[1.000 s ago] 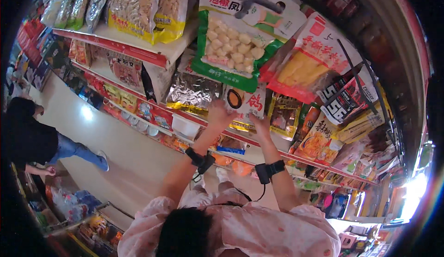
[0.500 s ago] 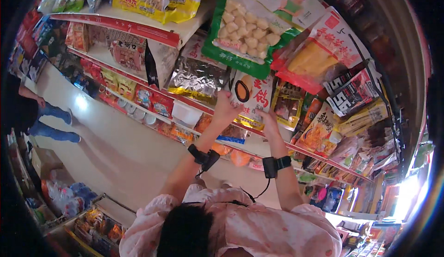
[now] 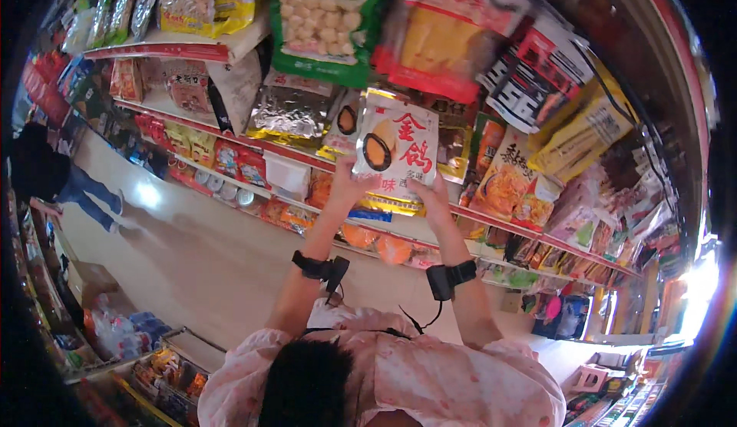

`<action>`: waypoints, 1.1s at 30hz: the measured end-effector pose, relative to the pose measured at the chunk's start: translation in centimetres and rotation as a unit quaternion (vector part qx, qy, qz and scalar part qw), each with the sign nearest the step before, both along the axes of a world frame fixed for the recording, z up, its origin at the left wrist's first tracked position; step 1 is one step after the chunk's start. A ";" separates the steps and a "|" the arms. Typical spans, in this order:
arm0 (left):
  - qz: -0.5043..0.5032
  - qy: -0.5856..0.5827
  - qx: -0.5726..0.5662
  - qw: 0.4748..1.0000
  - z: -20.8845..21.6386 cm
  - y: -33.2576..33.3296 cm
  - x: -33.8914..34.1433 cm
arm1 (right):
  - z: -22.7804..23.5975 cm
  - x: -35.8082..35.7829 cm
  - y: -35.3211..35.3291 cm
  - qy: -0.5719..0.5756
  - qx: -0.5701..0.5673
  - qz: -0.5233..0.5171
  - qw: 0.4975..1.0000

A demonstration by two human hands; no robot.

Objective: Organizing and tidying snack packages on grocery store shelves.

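A white and yellow bag of melon seeds (image 3: 401,131), printed with a large dark-rimmed seed, is held upright between my two hands in front of the shelf. My left hand (image 3: 350,184) grips its lower left corner. At the lower right, my right hand (image 3: 431,195) is closed on the edge, fingers partly hidden. A similar seed bag (image 3: 342,125) stands just behind it, partly covered. To the left lies a silver bag with a yellow base (image 3: 285,112); to the right is a brown and gold bag (image 3: 459,150).
Above hang a green bag of pale cubes (image 3: 322,31) and a red bag (image 3: 445,43). The red-trimmed shelf edge (image 3: 503,227) runs below my hands. Another person (image 3: 42,166) is at the far left, near a cardboard box (image 3: 90,279).
The seed bag has come out from among its neighbours toward me, in both hands, uncovering a similar bag behind. My view has shifted, so the shelf goods appear farther left.
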State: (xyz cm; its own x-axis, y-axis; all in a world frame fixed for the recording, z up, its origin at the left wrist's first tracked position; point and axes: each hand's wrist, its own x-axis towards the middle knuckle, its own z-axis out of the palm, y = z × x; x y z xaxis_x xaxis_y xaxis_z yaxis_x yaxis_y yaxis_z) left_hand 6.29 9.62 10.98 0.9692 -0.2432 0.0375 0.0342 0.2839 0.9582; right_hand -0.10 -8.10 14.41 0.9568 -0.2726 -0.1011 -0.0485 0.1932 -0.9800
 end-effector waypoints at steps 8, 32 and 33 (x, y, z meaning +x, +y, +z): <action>-0.160 0.142 -0.081 0.973 0.9 -4.8 -13.2 | 0.8 -17.4 -5.0 0.017 -0.069 -0.020 0.997; -0.686 -0.022 0.235 0.689 -1.9 -38.4 -52.8 | -8.0 -66.5 -14.8 -0.009 0.169 -0.582 0.795; -0.695 -0.026 0.237 0.679 -2.1 -40.2 -54.4 | -7.8 -67.9 -16.0 0.010 0.129 -0.614 0.779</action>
